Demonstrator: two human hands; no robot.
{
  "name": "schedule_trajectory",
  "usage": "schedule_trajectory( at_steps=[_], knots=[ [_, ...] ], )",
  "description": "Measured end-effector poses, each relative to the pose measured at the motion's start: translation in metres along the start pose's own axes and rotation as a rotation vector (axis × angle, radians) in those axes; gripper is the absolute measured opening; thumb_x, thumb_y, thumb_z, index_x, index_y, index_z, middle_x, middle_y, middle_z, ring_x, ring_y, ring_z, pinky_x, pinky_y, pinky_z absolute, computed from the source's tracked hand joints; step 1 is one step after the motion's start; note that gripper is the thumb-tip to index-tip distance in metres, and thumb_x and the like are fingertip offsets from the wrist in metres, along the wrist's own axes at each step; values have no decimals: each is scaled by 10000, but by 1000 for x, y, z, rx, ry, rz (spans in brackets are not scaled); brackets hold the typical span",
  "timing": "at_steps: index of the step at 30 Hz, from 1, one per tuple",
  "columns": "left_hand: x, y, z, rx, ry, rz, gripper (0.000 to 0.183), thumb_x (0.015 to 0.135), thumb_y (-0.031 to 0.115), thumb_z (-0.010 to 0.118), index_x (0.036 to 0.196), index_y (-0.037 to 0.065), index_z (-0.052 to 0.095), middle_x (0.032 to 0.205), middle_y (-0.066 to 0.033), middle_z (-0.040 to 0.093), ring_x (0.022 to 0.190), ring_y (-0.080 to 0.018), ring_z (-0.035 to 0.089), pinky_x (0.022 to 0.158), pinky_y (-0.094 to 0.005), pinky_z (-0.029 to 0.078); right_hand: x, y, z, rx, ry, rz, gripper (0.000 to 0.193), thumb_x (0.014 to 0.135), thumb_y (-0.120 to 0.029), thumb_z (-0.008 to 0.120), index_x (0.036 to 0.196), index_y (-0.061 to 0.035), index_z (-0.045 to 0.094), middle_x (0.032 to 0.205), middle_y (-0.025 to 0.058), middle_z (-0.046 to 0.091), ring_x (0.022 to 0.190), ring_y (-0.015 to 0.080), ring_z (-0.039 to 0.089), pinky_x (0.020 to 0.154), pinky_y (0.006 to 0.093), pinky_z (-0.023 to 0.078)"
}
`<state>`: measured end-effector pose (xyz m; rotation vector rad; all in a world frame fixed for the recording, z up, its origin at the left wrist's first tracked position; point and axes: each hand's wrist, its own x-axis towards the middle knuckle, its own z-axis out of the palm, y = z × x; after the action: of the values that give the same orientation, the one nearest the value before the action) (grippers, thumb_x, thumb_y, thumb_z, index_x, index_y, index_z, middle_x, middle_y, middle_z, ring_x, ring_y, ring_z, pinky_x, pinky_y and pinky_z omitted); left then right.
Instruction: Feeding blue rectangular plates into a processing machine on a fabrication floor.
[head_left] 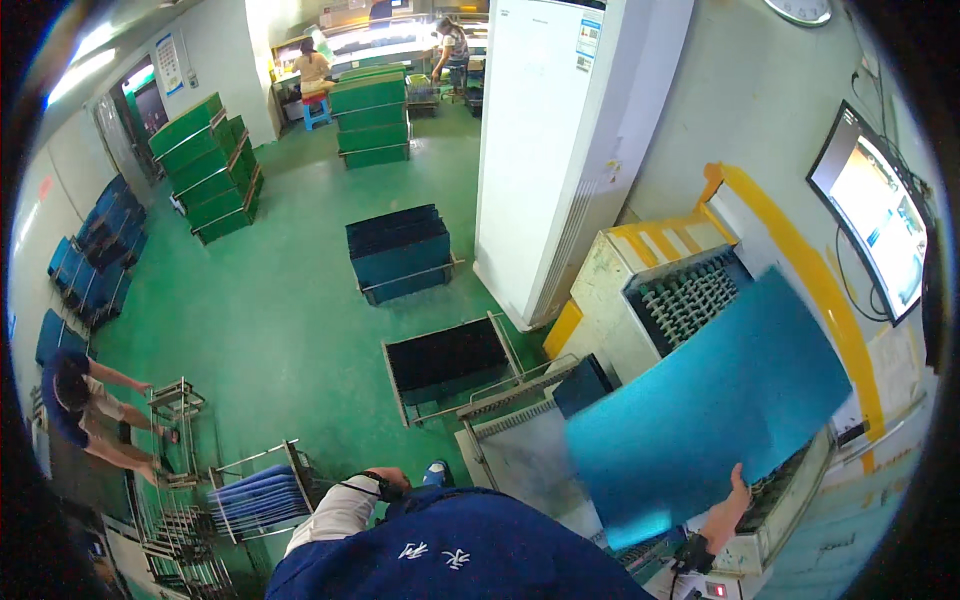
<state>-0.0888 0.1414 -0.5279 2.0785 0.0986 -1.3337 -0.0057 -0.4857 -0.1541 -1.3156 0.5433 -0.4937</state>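
Observation:
A large blue panel [715,400], thin and slightly bowed, tilts over the roller machine [690,300] on the right. My right hand [728,510] is closed on its near edge, with the thumb lying on the face. A black band circles that wrist. My left hand [393,481] is low beside my body, below a white sleeve, and its fingers cannot be made out. It appears apart from the panel. Under the panel's left side is a metal rack [510,425] with toothed rails, holding a dark panel [582,387].
Racks of dark panels [450,360] [400,255] stand on the green floor [290,330]. Left of me is a rack of blue panels [260,500]; a co-worker [85,410] bends over metal racks [175,430]. A tall white cabinet [540,150] and a wall screen [875,210] rise ahead and right.

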Motion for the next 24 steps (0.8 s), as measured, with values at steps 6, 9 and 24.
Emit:
schedule_trajectory(
  at_steps=[6, 9, 24],
  knots=[
    [-3, 3, -9, -17, -38, -32, 330, 735, 327, 614, 970, 113, 703, 945, -112, 688, 806, -242, 635, 733, -411, 484, 26, 17, 1, 234, 39, 138, 349, 867, -151, 625, 1184, -32, 542, 1075, 91, 606, 962, 225, 576, 811, 367, 485],
    [0, -1, -10, 3, -24, 36, 317, 748, 315, 603, 970, 111, 701, 959, -112, 688, 823, -261, 641, 742, -412, 488, 49, 46, 6, 412, -25, 114, 236, 871, -200, 621, 1042, -41, 592, 945, 109, 602, 753, 189, 570, 668, 312, 487],
    [-62, 84, -21, 6, 62, -104, 324, 826, 256, 624, 1073, 52, 668, 1025, -111, 683, 912, -224, 629, 808, -356, 484, 129, 100, 38, 827, 93, 191, 117, 866, -29, 590, 965, -49, 532, 966, 77, 573, 877, 209, 540, 867, 377, 467]
  ],
)
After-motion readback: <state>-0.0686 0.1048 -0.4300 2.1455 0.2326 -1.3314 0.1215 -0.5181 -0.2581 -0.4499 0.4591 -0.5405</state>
